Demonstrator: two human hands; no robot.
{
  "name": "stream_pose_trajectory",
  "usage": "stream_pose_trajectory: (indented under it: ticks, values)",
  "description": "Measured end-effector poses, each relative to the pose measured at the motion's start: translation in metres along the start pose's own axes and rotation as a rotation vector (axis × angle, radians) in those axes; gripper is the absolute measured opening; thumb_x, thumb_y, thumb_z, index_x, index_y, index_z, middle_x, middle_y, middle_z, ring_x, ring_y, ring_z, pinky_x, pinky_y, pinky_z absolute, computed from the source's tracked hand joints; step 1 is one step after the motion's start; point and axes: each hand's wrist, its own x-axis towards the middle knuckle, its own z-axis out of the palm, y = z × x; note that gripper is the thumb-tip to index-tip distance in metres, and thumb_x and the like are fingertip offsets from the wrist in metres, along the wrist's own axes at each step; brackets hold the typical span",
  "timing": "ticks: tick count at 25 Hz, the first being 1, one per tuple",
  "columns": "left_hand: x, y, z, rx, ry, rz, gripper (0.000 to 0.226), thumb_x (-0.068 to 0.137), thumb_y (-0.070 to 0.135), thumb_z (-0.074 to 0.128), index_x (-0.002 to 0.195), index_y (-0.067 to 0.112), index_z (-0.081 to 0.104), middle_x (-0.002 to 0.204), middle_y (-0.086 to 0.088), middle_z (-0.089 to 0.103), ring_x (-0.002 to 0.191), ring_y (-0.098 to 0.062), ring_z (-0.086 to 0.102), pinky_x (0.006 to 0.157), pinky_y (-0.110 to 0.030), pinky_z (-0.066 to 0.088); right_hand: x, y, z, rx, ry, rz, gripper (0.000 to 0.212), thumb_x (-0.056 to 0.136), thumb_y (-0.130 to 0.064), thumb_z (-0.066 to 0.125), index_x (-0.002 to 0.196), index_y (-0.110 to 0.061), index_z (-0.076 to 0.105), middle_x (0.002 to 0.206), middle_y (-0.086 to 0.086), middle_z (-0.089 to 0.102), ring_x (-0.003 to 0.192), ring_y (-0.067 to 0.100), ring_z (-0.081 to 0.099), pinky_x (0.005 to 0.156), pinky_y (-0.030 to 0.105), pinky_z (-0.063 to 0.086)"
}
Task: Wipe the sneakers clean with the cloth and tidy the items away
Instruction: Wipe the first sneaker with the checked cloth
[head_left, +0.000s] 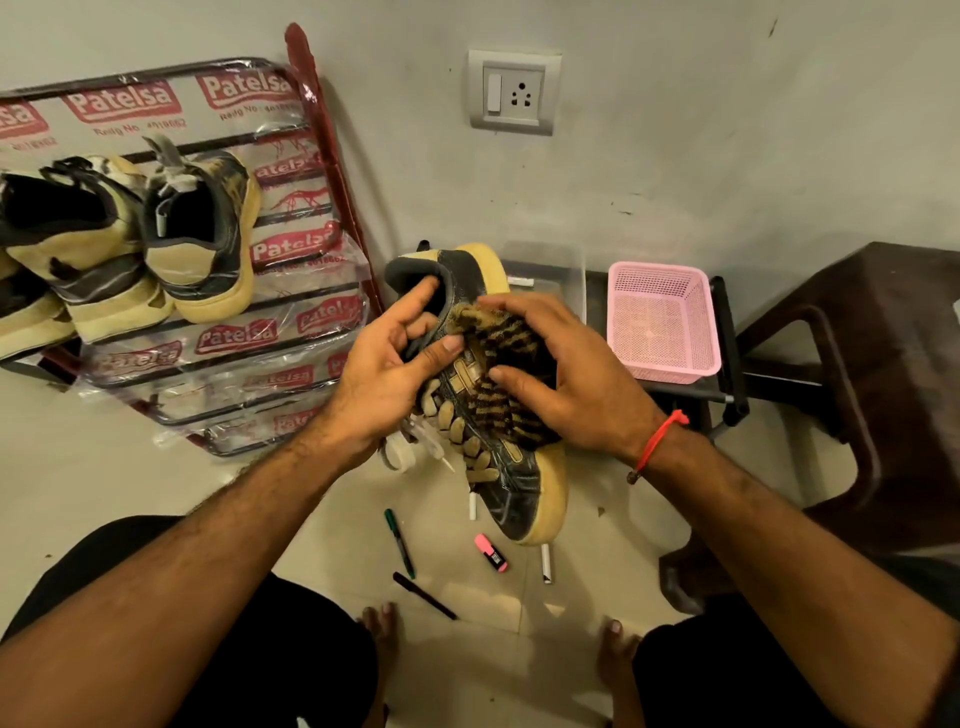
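A black and tan sneaker (514, 493) with a thick yellow sole is held in the air over the floor, toe toward me. My left hand (382, 374) grips it at the collar, fingers curled into the opening. My right hand (566, 374) presses a striped brown and black cloth (498, 400) against the sneaker's side, fingers curled over the cloth. Other matching sneakers (202, 234) sit on the shoe rack at the left.
A metal shoe rack (322, 171) wrapped in printed plastic stands against the wall. A pink basket (662, 322) and a clear box (545, 270) sit to the right, beside a dark plastic chair (857, 364). Pens (400, 543), a pink highlighter (491, 553) and a tape roll (397, 457) lie on the floor.
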Motion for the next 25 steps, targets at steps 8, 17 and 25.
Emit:
stream_pose_trajectory:
  ticks: [8,17,25]
  values:
    - [0.001,-0.008,0.001,-0.015,-0.028,-0.074,0.051,0.103,0.007,0.048,0.153,0.013,0.038,0.14,-0.002,0.062,0.129,-0.013,0.059,0.104,-0.027,0.05,-0.007,0.001,0.008,-0.149,0.045,-0.149,0.038,0.091,-0.029,0.059,0.127,-0.016,0.063,0.12,0.004,0.056,0.109,0.012,0.052,0.097,0.017,0.043]
    - [0.002,0.005,0.003,0.005,0.128,-0.113,0.049,0.103,0.007,0.05,0.151,0.013,0.044,0.13,0.0,0.069,0.118,-0.008,0.066,0.099,-0.026,0.054,-0.022,-0.008,0.04,-0.216,-0.125,-0.208,0.044,0.088,-0.035,0.053,0.126,-0.015,0.061,0.123,0.007,0.052,0.11,0.02,0.054,0.093,0.033,0.053]
    - [-0.003,0.011,0.013,0.058,0.074,-0.13,0.047,0.104,0.013,0.052,0.15,0.018,0.046,0.132,0.012,0.065,0.123,0.0,0.059,0.111,-0.026,0.045,0.007,-0.009,0.022,-0.176,0.25,-0.111,0.035,0.091,-0.02,0.061,0.124,-0.01,0.064,0.119,0.009,0.057,0.11,0.017,0.054,0.097,0.015,0.042]
